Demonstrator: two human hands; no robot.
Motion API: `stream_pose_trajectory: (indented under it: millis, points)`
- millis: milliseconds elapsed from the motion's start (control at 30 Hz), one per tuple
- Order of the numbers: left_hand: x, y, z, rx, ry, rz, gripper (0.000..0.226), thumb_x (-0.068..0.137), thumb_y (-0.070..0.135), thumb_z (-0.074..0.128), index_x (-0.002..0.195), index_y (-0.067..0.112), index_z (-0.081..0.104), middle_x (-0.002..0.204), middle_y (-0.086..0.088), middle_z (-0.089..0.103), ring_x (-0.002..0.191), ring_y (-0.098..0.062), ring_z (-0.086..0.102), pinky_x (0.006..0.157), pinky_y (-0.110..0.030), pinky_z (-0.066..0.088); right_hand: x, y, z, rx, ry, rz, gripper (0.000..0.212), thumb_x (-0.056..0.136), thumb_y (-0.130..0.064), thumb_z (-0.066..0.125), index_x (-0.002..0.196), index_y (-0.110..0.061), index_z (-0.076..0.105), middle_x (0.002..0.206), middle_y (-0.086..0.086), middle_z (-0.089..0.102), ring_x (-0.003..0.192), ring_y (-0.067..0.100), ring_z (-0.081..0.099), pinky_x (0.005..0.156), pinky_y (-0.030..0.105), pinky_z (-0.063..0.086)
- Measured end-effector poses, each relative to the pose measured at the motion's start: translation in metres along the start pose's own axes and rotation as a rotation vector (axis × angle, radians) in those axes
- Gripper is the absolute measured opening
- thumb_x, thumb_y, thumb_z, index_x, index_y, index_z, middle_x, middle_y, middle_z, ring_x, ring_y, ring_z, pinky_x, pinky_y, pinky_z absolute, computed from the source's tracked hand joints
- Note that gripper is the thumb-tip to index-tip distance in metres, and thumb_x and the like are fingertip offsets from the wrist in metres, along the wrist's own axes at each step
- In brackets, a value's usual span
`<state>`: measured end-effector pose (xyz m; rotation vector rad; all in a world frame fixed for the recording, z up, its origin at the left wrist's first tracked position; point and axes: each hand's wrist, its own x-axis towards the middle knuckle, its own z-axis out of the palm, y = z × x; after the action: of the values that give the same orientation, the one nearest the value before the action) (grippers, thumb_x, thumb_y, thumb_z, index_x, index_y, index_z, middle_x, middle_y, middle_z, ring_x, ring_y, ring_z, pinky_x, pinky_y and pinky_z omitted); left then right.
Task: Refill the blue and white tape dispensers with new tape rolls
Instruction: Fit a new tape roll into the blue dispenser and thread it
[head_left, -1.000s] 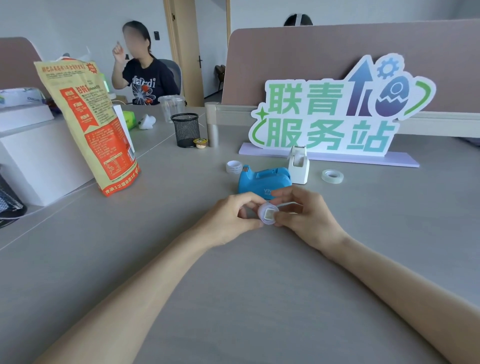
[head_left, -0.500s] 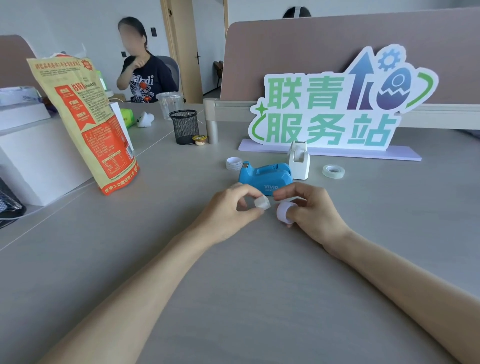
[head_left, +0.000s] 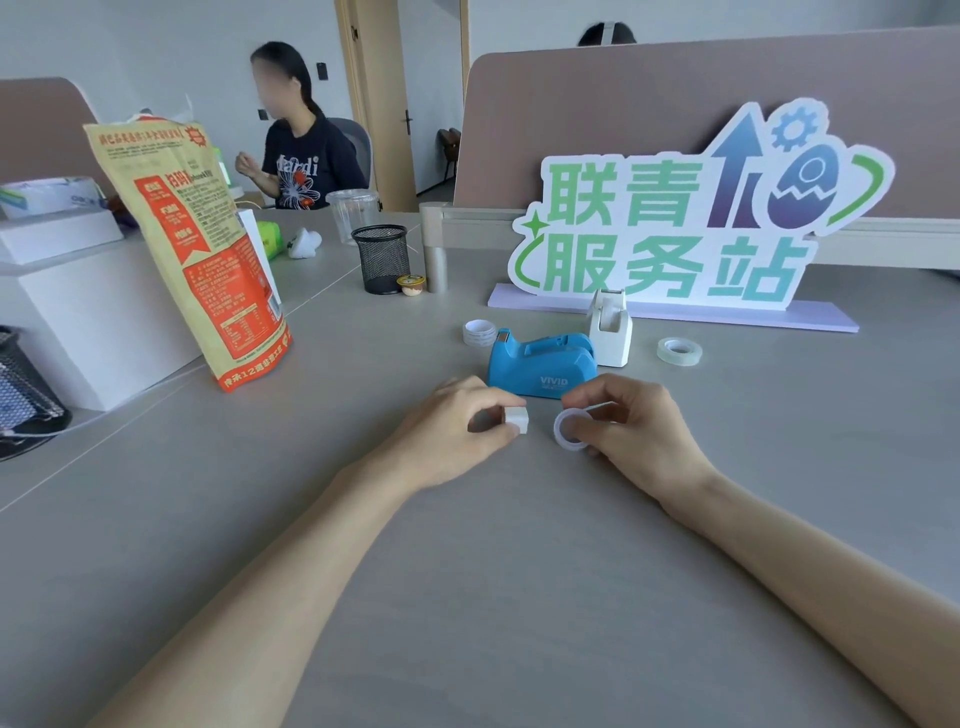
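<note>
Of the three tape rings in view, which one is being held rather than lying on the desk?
The ring in the right hand; the other two lie flat beside the dispensers.

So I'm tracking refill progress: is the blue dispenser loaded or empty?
Empty, apparently: the blue dispenser shows no roll in its cradle, and the right hand holds the ring.

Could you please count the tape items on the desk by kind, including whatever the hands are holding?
Tape dispensers: 2, blue dispenser and white dispenser
Tape rings: 3, one left of the blue dispenser, one at right, one in the right hand
White hub pieces: 1, in the left hand
Total: 6
</note>
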<state>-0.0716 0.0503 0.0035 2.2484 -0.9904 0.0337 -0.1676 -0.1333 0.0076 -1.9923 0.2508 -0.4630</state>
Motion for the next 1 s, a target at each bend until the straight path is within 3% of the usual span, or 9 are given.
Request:
stream_pose_trajectory:
  millis: [200, 300, 433, 567, 633, 700, 833, 933, 1000]
  points:
    - [0.0, -0.003, 0.0, 0.021, 0.003, 0.017, 0.027, 0.085, 0.029, 0.064, 0.112, 0.03, 0.064, 0.093, 0.015, 0.053, 0.091, -0.006, 0.046, 0.087, -0.03, 0.046, 0.0, -0.001, -0.001, -0.115, 0.037, -0.058, 0.005, 0.082, -0.019, 0.072, 0.083, -0.023, 0.073, 0.086, -0.014, 0.071, 0.085, -0.006, 0.062, 0.072, 0.005, 0.043]
    - [0.0, -0.003, 0.0, 0.01, 0.003, 0.02, 0.022, 0.086, 0.029, 0.063, 0.107, 0.032, 0.063, 0.094, 0.011, 0.057, 0.089, -0.006, 0.048, 0.085, -0.033, 0.047, -0.001, -0.003, -0.001, -0.143, 0.05, -0.078, 0.009, 0.085, -0.019, 0.068, 0.091, -0.023, 0.073, 0.088, -0.015, 0.069, 0.087, -0.005, 0.061, 0.075, 0.011, 0.042]
    - [0.0, 0.002, 0.0, -0.062, 0.04, 0.015, 0.019, 0.086, 0.03, 0.064, 0.105, 0.032, 0.062, 0.096, 0.011, 0.061, 0.077, -0.013, 0.053, 0.074, -0.031, 0.046, -0.004, -0.007, 0.0, -0.19, 0.048, -0.104, 0.015, 0.087, -0.024, 0.065, 0.101, -0.027, 0.071, 0.093, -0.016, 0.064, 0.07, 0.003, 0.056, 0.068, 0.014, 0.04]
    - [-0.002, 0.013, 0.002, -0.147, 0.088, 0.037, 0.024, 0.085, 0.028, 0.067, 0.107, 0.03, 0.058, 0.091, 0.014, 0.062, 0.072, -0.011, 0.051, 0.066, -0.015, 0.039, -0.008, -0.008, 0.003, -0.198, 0.012, -0.185, 0.016, 0.085, -0.025, 0.067, 0.101, -0.026, 0.07, 0.097, -0.006, 0.07, 0.075, 0.009, 0.056, 0.065, 0.009, 0.042]
    - [-0.002, 0.015, 0.002, -0.169, 0.11, 0.031, 0.017, 0.084, 0.029, 0.069, 0.097, 0.028, 0.058, 0.077, 0.005, 0.057, 0.061, -0.008, 0.046, 0.057, -0.015, 0.035, -0.008, -0.008, 0.003, -0.168, -0.009, -0.215, 0.01, 0.085, -0.023, 0.068, 0.094, -0.024, 0.071, 0.09, -0.001, 0.072, 0.07, 0.01, 0.053, 0.063, 0.009, 0.042]
    - [-0.003, 0.015, 0.001, -0.183, 0.114, 0.007, 0.016, 0.082, 0.032, 0.071, 0.089, 0.027, 0.058, 0.077, -0.011, 0.057, 0.055, -0.007, 0.041, 0.054, -0.019, 0.032, -0.008, -0.008, 0.003, -0.159, -0.022, -0.226, 0.012, 0.084, -0.021, 0.071, 0.096, -0.023, 0.072, 0.089, -0.003, 0.072, 0.073, 0.008, 0.054, 0.064, 0.008, 0.041]
    - [-0.003, 0.015, 0.003, -0.154, 0.087, 0.005, 0.017, 0.081, 0.037, 0.07, 0.084, 0.031, 0.054, 0.084, -0.011, 0.063, 0.066, -0.018, 0.052, 0.062, -0.033, 0.044, -0.007, -0.006, 0.004, -0.173, -0.043, -0.262, 0.018, 0.084, -0.02, 0.072, 0.101, -0.021, 0.072, 0.091, -0.012, 0.07, 0.085, -0.005, 0.057, 0.069, 0.003, 0.04]
    - [-0.004, 0.011, 0.002, -0.073, 0.097, 0.035, 0.016, 0.083, 0.033, 0.067, 0.095, 0.035, 0.055, 0.086, 0.002, 0.057, 0.07, -0.006, 0.049, 0.068, -0.029, 0.042, -0.004, -0.003, 0.003, -0.147, 0.023, -0.268, 0.012, 0.085, -0.021, 0.07, 0.093, -0.03, 0.068, 0.09, -0.012, 0.069, 0.084, 0.004, 0.061, 0.065, 0.008, 0.04]
    - [0.003, -0.001, 0.002, 0.037, 0.181, 0.061, 0.025, 0.086, 0.016, 0.061, 0.106, 0.03, 0.055, 0.099, 0.011, 0.057, 0.083, -0.001, 0.046, 0.077, -0.026, 0.042, -0.003, -0.004, 0.002, -0.122, 0.063, -0.263, 0.017, 0.085, -0.018, 0.069, 0.089, -0.033, 0.063, 0.093, -0.013, 0.069, 0.081, 0.001, 0.062, 0.061, 0.012, 0.042]
